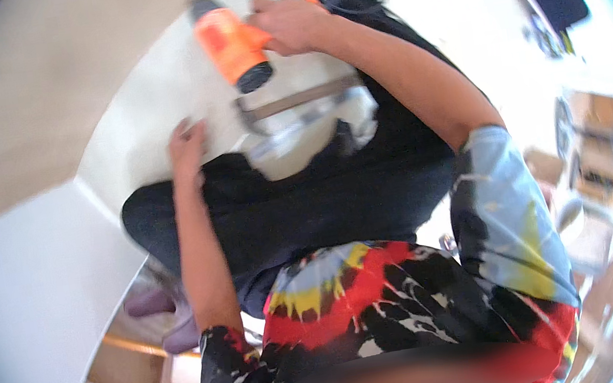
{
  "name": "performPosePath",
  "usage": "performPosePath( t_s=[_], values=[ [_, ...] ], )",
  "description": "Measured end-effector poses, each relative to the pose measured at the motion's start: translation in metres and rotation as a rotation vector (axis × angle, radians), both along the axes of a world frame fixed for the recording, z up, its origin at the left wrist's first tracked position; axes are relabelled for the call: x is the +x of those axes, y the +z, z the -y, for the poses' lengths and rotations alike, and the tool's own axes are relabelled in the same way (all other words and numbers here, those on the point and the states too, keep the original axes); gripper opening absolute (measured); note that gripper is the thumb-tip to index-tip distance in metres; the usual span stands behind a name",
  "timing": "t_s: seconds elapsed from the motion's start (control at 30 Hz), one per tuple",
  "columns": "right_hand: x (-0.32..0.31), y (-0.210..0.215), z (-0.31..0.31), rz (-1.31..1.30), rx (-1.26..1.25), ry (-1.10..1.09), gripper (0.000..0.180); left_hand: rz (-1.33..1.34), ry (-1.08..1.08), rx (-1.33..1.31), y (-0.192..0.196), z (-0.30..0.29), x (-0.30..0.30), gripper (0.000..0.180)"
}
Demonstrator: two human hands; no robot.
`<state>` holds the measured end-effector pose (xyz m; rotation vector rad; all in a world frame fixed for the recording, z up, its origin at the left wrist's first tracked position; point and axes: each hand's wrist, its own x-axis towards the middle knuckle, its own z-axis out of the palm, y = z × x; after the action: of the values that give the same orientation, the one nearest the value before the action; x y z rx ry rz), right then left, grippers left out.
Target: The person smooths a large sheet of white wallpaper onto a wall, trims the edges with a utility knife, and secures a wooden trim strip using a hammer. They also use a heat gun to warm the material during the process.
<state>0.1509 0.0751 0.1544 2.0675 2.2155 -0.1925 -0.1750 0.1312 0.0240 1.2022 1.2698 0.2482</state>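
My right hand (287, 26) is wrapped round the grip of an orange heat gun (223, 45), raised over a pale panel. Its dark nozzle points away to the far left, and its black rear end faces back toward me. My left hand (187, 141) is low beside the pale panel (130, 134), above my left knee. Its fingers look loosely curled and apart, with nothing seen in them, though motion blurs them. Between my legs lies a hammer (301, 98) with a wooden handle. Clear plastic (291, 135) shows next to the hammer.
A dark cable (367, 9) runs near my right forearm. Behind my left side are purplish shoes (151, 301) and a wooden frame (124, 374). A black object (560, 0) stands at the far right, with cardboard boxes (600, 115) nearer. A white wall-like panel (30, 285) rises at left.
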Motion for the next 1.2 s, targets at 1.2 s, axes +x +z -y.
performPosePath(
  t_s=[1.2],
  values=[
    [0.171,-0.279,0.646,0.045,-0.349,-1.608,0.052,0.734,1.184,-0.616,-0.011,-0.241,0.1,0.078]
  ],
)
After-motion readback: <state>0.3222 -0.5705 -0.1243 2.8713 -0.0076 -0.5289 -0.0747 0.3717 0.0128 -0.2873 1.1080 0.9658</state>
